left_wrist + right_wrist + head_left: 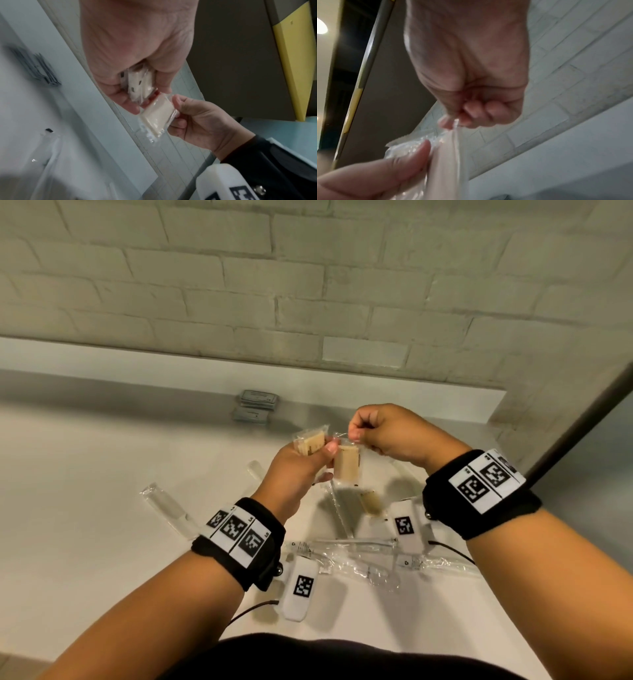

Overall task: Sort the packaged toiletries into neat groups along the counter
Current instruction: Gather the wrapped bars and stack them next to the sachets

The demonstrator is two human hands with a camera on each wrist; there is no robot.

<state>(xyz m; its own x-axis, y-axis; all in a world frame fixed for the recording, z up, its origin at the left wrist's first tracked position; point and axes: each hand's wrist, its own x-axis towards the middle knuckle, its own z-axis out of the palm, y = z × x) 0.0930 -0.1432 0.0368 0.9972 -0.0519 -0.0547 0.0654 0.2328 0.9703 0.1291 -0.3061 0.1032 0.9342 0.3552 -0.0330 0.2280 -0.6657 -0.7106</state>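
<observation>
Above the white counter (102,474) my left hand (322,460) grips a small stack of clear-wrapped beige packets (310,444). The left wrist view shows the stack of packets (139,83) held between the thumb and curled fingers. My right hand (356,434) pinches the top seam of one more wrapped beige packet (346,467), which hangs beside the stack against my left thumb. In the right wrist view my right hand (453,121) grips the crinkled wrapper edge of this packet (447,162), with my left thumb (412,159) pressed on it.
Two stacks of grey sachets (257,405) stand at the back by the brick wall's ledge. Another beige packet (371,503) lies below my hands. Clear-wrapped long items lie at the left (164,505) and near the front (356,546). A dark door frame (582,422) rises at the right.
</observation>
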